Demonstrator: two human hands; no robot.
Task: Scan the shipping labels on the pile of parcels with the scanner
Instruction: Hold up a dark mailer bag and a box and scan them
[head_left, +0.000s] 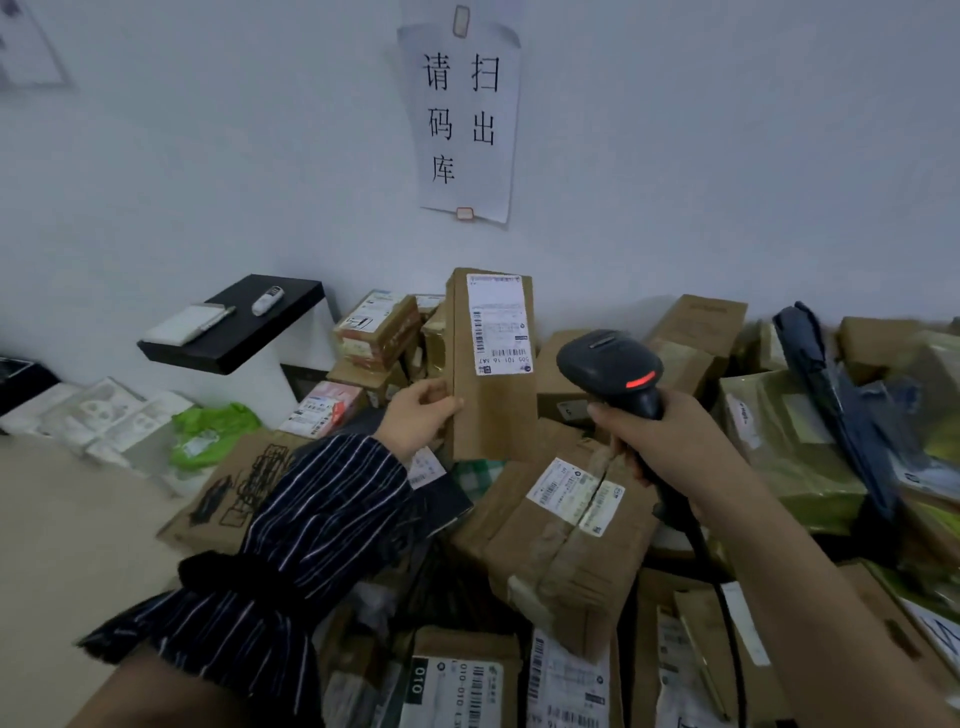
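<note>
Gripping the tall cardboard parcel by its lower left edge, the left hand holds it upright over the pile, with the label above the thumb. It looks light and stiff, so an edge grip should suffice. The right hand, just beside the parcel, wraps the scanner handle.

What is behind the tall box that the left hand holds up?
Left of the box, small taped parcels stacked against the wall are visible. Whatever lies directly behind the box is covered.
</note>
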